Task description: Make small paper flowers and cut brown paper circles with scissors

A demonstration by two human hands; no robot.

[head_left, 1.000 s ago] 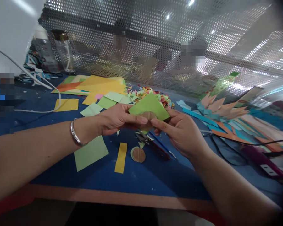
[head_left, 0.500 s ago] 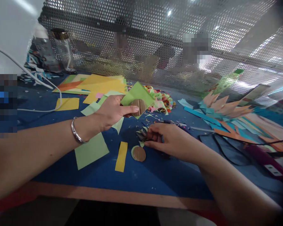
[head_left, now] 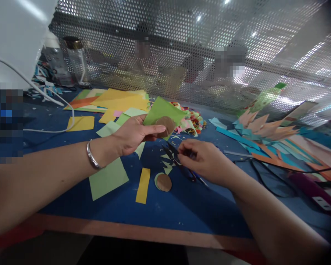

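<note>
My left hand is closed on a square of green paper, with its thumb pressing a round brown cardboard disc against the sheet. Just to the right, my right hand is curled around a pair of scissors. The dark blades stand apart below the paper's lower corner, not touching it; the fingers partly hide the handles. Under the blades lie small pale green offcuts. A second cardboard disc rests on a green paper round, near a yellow strip.
Pale green sheets lie under my left forearm. Behind are stacked yellow sheets and a heap of colourful scraps. Blue and orange strips, a black cable and a purple power strip are right. Two bottles stand back left.
My right hand has risen slightly and turned, bringing the scissor blades up closer to the green paper. The left hand keeps its hold on paper and disc. The view has shifted slightly.
</note>
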